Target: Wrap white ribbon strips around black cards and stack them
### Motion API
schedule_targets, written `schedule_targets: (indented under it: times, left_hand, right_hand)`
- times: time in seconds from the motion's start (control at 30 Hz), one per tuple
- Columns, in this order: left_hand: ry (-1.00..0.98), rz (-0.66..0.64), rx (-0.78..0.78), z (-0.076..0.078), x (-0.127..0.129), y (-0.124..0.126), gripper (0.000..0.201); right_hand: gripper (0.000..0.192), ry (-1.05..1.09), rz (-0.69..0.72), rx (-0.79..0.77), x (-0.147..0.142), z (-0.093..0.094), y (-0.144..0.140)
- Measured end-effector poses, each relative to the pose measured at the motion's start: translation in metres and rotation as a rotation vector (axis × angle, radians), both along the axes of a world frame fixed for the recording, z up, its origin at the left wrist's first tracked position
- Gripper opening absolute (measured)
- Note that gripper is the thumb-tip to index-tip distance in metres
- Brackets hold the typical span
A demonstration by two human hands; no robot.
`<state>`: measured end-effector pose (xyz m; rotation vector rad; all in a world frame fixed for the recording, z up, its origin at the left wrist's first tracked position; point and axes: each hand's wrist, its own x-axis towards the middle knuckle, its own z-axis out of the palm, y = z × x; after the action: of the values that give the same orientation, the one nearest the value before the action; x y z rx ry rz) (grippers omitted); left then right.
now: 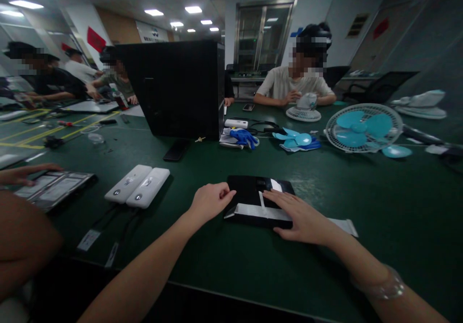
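Observation:
A flat black panel (249, 188) lies on the green table in front of me. A silvery-white ribbon cable (249, 210) runs across it, and the cable's far end (347, 227) sticks out to the right beyond my wrist. My right hand (298, 217) rests on the panel's right part with its fingers stretched out flat. My left hand (213, 198) is at the panel's upper left edge, fingers curled and thumb pressed towards the index finger. Whatever may be between those fingers is hidden. A small white label (276, 185) sits on the panel near my right fingertips.
Two white power banks (139, 186) with cables lie to the left. A large black computer case (177, 91) stands ahead. Fan parts, including a blue-bladed fan (363, 127), are at the right. A neighbour's hand (25, 173) touches a metal-framed device (60, 188). Another person (289, 84) sits opposite.

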<state>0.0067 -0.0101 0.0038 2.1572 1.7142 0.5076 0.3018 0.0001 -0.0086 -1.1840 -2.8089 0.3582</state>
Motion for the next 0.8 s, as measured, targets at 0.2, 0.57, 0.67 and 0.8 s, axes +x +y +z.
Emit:
schedule_targets:
  times: [0.2, 0.57, 0.67, 0.8]
  left_hand:
    - [0.025, 0.001, 0.040, 0.001, -0.001, 0.001, 0.035]
    - [-0.012, -0.011, 0.014, -0.001, -0.005, 0.002, 0.035]
    - [-0.031, -0.008, 0.013, -0.002, -0.006, 0.003, 0.036]
    - [-0.061, -0.031, -0.014, -0.004, -0.007, 0.002, 0.035]
  right_hand:
    - [0.090, -0.056, -0.049, -0.010, -0.001, 0.004, 0.000]
    - [0.090, -0.113, -0.181, 0.019, 0.022, 0.006, 0.010]
    - [0.090, -0.151, -0.278, -0.013, 0.042, 0.006, 0.017]
    - [0.090, -0.163, -0.399, -0.018, 0.079, 0.000, 0.027]
